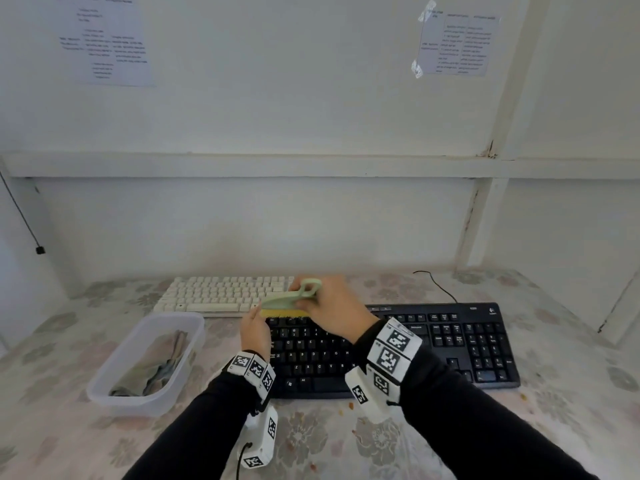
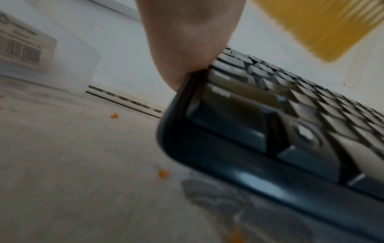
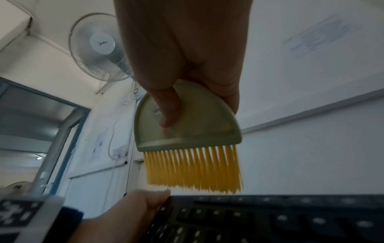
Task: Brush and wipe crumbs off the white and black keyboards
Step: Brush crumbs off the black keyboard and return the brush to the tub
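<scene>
Writing: the flat black plastic keyboard (image 1: 394, 348) shows white letter legends (Q W E R T Y) and a small logo at its 1 o'clock corner, too small to read; two printed sheets (image 1: 455, 43) are taped to the wall, text illegible.
Surface: a floral-patterned table cover (image 1: 346, 441) below a white wall, with orange crumbs (image 1: 350, 406) at the black keyboard's 6 o'clock.
Count: two keyboards; the white keyboard (image 1: 221, 294) lies at the black one's 11 o'clock, and one clear plastic tub (image 1: 104, 386) holding a grey cloth (image 1: 156, 365) sits at 9 o'clock.
Right hand (image 1: 334, 304): grips the pale green brush with yellow bristles (image 3: 187, 141) just above the black keyboard's top-left corner.
Left hand (image 1: 255, 331): holds the black keyboard's left edge; I cannot tell how its fingers lie.
</scene>
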Action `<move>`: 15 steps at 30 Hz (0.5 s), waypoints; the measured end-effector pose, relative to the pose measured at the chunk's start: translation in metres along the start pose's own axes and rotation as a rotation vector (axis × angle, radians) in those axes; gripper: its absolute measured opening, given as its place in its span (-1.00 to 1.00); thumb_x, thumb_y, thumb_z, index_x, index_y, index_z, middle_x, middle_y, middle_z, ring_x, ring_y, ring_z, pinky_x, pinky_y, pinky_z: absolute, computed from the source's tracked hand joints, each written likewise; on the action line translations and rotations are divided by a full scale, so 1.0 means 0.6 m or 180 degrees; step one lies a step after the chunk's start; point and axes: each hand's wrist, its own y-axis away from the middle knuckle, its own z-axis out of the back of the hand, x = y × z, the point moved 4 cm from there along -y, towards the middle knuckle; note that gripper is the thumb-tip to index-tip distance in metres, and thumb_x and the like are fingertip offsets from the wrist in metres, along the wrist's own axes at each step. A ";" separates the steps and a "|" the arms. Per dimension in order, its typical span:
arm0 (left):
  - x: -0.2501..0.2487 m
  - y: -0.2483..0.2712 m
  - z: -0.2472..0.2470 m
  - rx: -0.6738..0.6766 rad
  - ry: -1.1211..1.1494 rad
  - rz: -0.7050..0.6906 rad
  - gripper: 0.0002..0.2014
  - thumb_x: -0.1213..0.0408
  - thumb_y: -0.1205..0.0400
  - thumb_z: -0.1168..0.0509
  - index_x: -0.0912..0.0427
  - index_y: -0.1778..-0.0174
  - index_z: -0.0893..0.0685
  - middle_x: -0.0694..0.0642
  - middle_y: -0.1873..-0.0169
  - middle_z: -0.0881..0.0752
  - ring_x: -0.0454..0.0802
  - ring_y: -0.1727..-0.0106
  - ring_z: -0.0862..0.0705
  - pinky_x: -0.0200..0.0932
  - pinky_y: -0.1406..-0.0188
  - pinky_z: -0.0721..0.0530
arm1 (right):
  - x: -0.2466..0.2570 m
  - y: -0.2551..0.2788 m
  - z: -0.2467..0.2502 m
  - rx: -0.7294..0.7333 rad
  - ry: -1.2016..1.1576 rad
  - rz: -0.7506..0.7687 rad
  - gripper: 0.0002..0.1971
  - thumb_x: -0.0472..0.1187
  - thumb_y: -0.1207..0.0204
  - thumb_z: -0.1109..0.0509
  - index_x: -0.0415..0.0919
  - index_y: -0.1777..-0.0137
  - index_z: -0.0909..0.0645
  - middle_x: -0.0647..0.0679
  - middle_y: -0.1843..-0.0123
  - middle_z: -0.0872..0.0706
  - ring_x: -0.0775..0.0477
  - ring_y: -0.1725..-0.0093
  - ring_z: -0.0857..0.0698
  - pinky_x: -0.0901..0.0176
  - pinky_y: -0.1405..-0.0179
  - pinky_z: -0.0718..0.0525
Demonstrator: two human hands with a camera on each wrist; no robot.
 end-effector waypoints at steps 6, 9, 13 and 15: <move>0.001 -0.003 0.001 -0.0010 0.0105 -0.0074 -0.68 0.40 -0.72 -0.09 0.51 -0.31 -0.55 0.24 -0.26 -0.60 0.17 -0.37 -0.52 -0.02 -0.46 -0.37 | -0.031 0.002 -0.001 -0.0074 0.0116 -0.0248 -0.83 -0.35 -0.56 -0.32 -0.12 -0.06 -0.63 0.03 0.08 -0.70 0.12 0.25 -0.52 0.51 0.38 -0.38; 0.007 -0.007 -0.004 0.0063 0.0318 -0.0054 -0.60 0.30 -0.75 -0.10 0.44 -0.45 -0.44 0.26 -0.42 -0.51 0.17 -0.48 -0.44 -0.02 -0.54 -0.31 | -0.076 0.019 0.028 -0.0112 0.0203 -0.0421 -0.78 -0.36 -0.51 -0.38 -0.03 0.26 -0.53 0.18 0.32 -0.52 0.17 0.34 -0.49 0.44 0.36 -0.46; 0.009 -0.006 -0.003 0.0058 0.0281 -0.0012 -0.62 0.27 -0.74 -0.11 0.45 -0.37 -0.54 0.31 -0.33 -0.59 0.25 -0.43 -0.51 0.10 -0.52 -0.38 | -0.143 0.055 0.079 -0.0320 0.0433 -0.0758 -0.58 -0.39 -0.51 -0.38 0.09 0.43 -0.38 0.17 0.37 -0.54 0.26 0.39 -0.48 0.49 0.47 -0.45; 0.007 -0.004 -0.002 0.0028 0.0240 0.0009 -0.62 0.25 -0.74 -0.11 0.46 -0.34 -0.57 0.33 -0.30 -0.62 0.25 -0.38 -0.55 0.13 -0.49 -0.41 | -0.174 0.078 0.111 -0.0507 0.0460 -0.0958 -0.56 -0.43 -0.49 -0.38 0.07 0.46 -0.38 0.13 0.41 -0.53 0.24 0.44 -0.46 0.51 0.51 -0.44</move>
